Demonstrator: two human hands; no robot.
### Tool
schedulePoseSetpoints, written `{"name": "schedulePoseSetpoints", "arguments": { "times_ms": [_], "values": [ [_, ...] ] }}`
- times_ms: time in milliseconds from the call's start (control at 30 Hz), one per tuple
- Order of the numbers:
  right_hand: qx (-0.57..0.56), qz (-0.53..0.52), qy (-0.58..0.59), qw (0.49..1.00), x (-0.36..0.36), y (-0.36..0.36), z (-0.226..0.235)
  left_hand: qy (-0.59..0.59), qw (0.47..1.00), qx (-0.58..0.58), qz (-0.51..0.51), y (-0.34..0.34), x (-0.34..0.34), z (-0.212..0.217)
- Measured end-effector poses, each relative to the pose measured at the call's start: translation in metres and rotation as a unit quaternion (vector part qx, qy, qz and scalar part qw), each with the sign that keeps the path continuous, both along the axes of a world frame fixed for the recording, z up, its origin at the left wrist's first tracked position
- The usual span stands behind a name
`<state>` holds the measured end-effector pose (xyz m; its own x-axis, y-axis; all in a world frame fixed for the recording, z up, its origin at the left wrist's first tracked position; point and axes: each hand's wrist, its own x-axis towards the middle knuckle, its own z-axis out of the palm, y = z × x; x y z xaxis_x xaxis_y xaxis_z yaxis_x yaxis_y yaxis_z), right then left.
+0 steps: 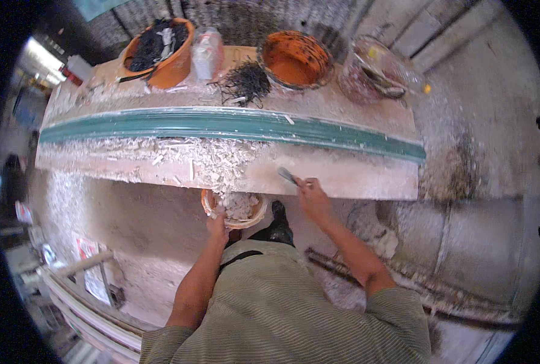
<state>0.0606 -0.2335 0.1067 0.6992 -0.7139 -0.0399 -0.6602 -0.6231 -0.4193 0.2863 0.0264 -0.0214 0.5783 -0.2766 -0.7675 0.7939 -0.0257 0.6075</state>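
Observation:
My left hand (217,225) is closed on the near left rim of an orange bucket (259,219), which I hold just under the table's front edge. Pale, broken plaster scraps (236,205) fill much of it. My right hand (310,195) grips a small, flat grey-green scraper (287,176), its blade low over the dusty tabletop to the right of the scraps. A heap of white chips and flakes (224,161) lies on the table and spills over the edge above the bucket. Behind the heap runs a long green moulding (179,124) with ridges along its length.
Along the table's back stand an orange tub of dark fibres (182,57), a pale plastic container (207,56), a stained orange basin (291,70) and a plaster-smeared transparent tub (367,76). Loose black fibres (245,84) lie between them. Long pale strips (94,309) are stacked lower left.

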Motion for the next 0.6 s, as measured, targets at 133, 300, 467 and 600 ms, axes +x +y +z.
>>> {"name": "schedulePoseSetpoints", "arguments": {
  "times_ms": [133,300,467,600],
  "values": [
    [0.03,0.159,0.078,0.984,-0.084,-0.099,0.012,-0.041,0.997,0.047,0.043,0.001,-0.024,0.012],
    [0.0,0.266,0.119,0.957,-0.075,-0.142,-0.006,-0.041,0.992,0.049,0.111,0.0,-0.061,0.02],
    [-0.062,0.297,0.074,0.95,0.023,-0.12,-0.031,-0.025,0.984,0.021,0.174,0.0,-0.086,0.006],
    [-0.031,0.296,0.101,0.949,-0.001,-0.125,-0.007,-0.027,0.979,0.023,0.202,-0.002,-0.092,-0.007]
  ]
}}
